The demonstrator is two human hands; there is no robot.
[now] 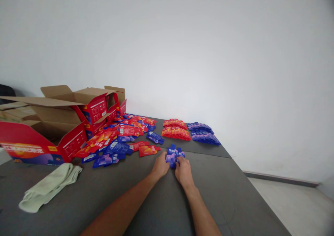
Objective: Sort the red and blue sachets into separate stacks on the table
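Note:
Two blue-purple juice pouches (171,153) overlap between my hands above the dark table, their spouted ends pointing away from me. My left hand (161,165) grips the left pouch by its side edge. On the other side, my right hand (183,170) pinches the right pouch near its lower part. Fingertips partly cover both pouches. Just beyond my hands lie a neat stack of red-orange pouches (176,130) and, to its right, a stack of blue pouches (205,134). A single orange pouch (148,150) rests left of my left hand.
A loose heap of red and blue pouches (127,130) spreads over the left part of the table (161,208). Open red cartons (73,145) stand behind it at far left. A folded pale green cloth (49,187) lies in front of them. The white wall (198,55) borders the table's back.

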